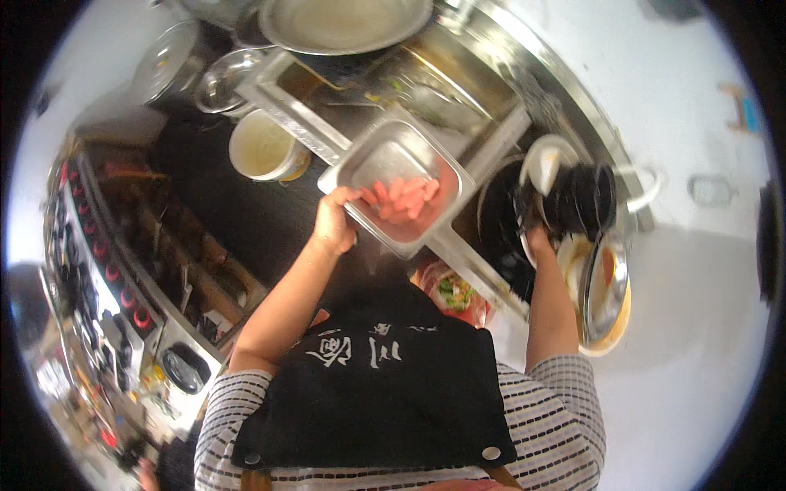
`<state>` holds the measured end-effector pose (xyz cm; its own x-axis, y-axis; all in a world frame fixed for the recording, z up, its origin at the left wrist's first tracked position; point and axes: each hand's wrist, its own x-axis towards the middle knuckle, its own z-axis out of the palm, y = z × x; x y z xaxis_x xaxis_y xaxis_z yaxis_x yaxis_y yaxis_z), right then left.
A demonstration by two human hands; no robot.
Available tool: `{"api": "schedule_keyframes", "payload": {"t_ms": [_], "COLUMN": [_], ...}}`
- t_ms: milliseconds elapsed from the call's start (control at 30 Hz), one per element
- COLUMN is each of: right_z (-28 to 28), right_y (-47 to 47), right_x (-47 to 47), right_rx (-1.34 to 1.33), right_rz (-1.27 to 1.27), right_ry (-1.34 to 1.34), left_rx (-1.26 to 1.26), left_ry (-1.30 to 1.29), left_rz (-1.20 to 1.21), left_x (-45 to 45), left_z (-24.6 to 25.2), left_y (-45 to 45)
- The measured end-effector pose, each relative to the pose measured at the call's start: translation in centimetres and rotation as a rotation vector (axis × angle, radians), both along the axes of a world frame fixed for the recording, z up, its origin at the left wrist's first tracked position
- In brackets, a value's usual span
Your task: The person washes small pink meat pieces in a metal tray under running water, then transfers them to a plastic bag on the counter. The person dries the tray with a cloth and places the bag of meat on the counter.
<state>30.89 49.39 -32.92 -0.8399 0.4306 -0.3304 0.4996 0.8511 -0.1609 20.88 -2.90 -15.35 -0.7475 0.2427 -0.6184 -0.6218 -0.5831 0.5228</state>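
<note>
My left hand [336,221] grips the near left rim of a square stainless steel pan [399,147]. Pink, chunky pieces of food [405,195] lie gathered at the pan's near side. The pan is over the front edge of a steel sink [485,144]. My right hand [538,238] reaches in among stacked dishes on the right, beside a row of black bowls [577,199]. Its fingers are lost in the dark there, so their grip cannot be made out. A white dish [549,162] leans just beyond that hand.
A white bucket [261,147] stands left of the sink, near steel bowls [227,80]. One large metal basin [347,21] is at the back. Below the sink edge sits a red container with food scraps [453,291]. Steel bowls [605,294] are stacked at right; a stove with red knobs [113,270] runs along the left.
</note>
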Motion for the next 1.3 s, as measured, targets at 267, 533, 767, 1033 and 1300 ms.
{"api": "schedule_keyframes", "payload": {"t_ms": [267, 533, 767, 1033, 1300], "right_z": [2.4, 4.4, 7.2, 12.9, 21.7], "right_y": [0.3, -0.8, -0.8, 0.4, -6.7], "right_x": [-4.6, -5.5, -1.4, -2.0, -14.1], "right_rx": [-0.005, -0.023, -0.026, 0.141, -0.219], "right_rz": [0.145, 0.280, 0.349, 0.264, 0.530], "right_ry": [-0.089, -0.152, -0.240, -0.658, 0.263], "left_rx": [0.047, 0.009, 0.024, -0.037, -0.041], "left_ry": [-0.076, -0.053, -0.093, -0.052, -0.099], "left_rz": [0.108, 0.264, 0.428, 0.511, 0.469], "left_x": [1.1, 2.5, 4.0, 4.2, 0.1], "left_z": [0.2, -1.1, -2.3, 2.0, 0.9], "left_y": [-2.2, -5.1, -6.3, -6.0, -7.5]}}
